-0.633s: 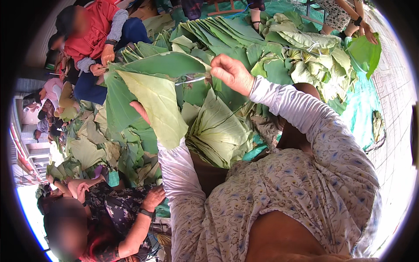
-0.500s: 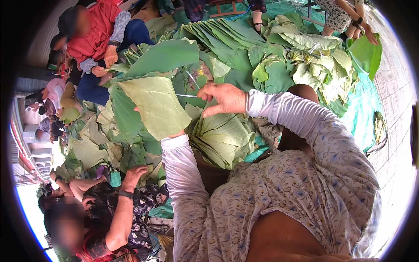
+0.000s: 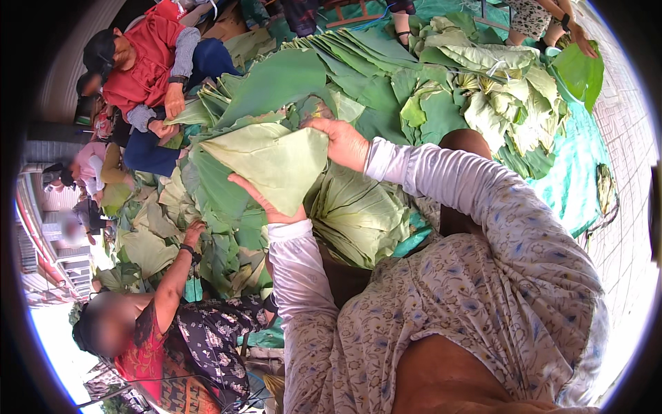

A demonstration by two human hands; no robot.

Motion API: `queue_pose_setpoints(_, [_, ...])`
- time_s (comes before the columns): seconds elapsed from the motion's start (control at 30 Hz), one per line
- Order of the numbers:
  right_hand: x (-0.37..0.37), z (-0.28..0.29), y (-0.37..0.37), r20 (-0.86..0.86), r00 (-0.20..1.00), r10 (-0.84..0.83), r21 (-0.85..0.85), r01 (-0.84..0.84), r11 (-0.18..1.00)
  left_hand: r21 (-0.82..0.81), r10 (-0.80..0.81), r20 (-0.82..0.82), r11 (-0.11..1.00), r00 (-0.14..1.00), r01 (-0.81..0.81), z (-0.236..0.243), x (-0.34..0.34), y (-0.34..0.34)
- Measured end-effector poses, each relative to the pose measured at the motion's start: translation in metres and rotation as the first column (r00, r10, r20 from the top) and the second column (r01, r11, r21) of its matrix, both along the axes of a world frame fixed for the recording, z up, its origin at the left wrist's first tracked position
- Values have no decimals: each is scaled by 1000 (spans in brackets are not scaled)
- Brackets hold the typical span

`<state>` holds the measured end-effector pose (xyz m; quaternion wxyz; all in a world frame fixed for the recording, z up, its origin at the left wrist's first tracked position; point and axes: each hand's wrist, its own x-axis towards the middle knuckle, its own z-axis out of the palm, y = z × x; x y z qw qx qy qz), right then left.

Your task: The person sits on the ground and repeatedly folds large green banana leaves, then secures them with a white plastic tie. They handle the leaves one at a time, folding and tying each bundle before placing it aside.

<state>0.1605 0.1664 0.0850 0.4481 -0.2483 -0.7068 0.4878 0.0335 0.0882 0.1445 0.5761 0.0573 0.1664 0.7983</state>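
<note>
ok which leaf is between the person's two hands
The pale leaf, its right corner at the right hand and its lower-left edge against the left hand. The broad leaf above it is darker green; the fanned leaves lie to its lower right.

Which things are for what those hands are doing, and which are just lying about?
In use, it seems:
pale leaf, pinched by the right hand, left hand partly behind it
fanned leaf pile by the lap, probably

Just lying about, I think:
leaf heap on the right
teal sheet beside it
brownish bundle at the sheet's edge
</note>
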Motion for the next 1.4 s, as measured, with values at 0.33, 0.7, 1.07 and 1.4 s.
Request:
queue_pose_setpoints(0.33, [46, 38, 33, -42, 989, 142, 17, -142, 990, -186, 246, -126, 946, 961, -267, -39, -42, 9])
queue_pose_setpoints(0.7, [58, 34, 32, -63, 993, 96, -419, -114, 901, -259, 261, -92, 926, 961, -276, -22, -32, -2])
queue_pose_setpoints(1.07, [51, -141, 180, 729, 665, -163, -9, 246, 969, 17, 161, -291, 986, 943, -163, 43, -59, -66])
queue_pose_setpoints(1.4, [31, -282, 210, 802, 457, -385, 304, 241, 921, 18, 263, -372, 961, 890, -276, 83, -94, -109])
